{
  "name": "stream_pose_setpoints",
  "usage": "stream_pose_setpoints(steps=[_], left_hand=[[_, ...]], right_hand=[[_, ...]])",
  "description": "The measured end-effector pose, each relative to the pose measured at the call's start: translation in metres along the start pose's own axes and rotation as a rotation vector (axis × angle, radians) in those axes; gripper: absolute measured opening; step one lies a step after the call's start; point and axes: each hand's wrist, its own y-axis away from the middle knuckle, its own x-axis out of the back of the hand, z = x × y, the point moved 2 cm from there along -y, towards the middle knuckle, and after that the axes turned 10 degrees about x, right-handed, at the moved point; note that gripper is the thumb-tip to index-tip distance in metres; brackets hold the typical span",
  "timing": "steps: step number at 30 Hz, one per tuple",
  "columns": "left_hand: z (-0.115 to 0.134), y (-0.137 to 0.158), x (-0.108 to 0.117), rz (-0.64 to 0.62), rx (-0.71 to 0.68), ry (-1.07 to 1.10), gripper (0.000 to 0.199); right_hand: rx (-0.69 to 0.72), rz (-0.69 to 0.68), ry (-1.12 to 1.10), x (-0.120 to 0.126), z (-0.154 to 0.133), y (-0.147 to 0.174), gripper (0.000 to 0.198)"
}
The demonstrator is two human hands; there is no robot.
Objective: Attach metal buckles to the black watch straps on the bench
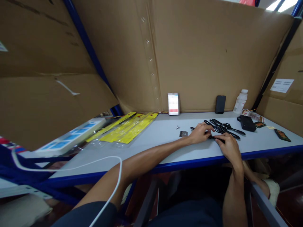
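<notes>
Both hands are at a black two-handled tool, which looks like a spokeshave, low over the table. My left hand is closed around its middle, and one handle end pokes out to the left of the fingers. My right hand grips the other handle, fingers bent over it. Much of the tool is hidden by the fingers. Just beyond lie several more black spokeshaves, crossing one another. Left of my left hand, a flat grey metal blade with a slot lies near a small silver screw.
Yellow cards in clear plastic packaging lie left, beside a white box with blue panels. A lit phone, a dark phone and a bottle stand at the back. A black case sits right. A white cable crosses my left arm.
</notes>
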Motion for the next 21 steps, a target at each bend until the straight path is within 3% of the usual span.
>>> stream_pose_setpoints(steps=[5,13,21], left_hand=[[-0.0021,0.0003,0.0014,0.102,0.125,-0.090,0.028],[-0.0002,0.0008,-0.0020,0.013,-0.044,0.003,0.027],[-0.0051,-0.0010,0.0005,0.088,0.111,-0.049,0.029]], right_hand=[[0.002,-0.003,-0.036,0.0009,-0.0010,-0.0002,0.029],[-0.007,-0.016,0.002,0.0009,-0.0011,-0.0004,0.028],[-0.003,-0.010,-0.025,-0.0006,0.0011,-0.0007,0.029]])
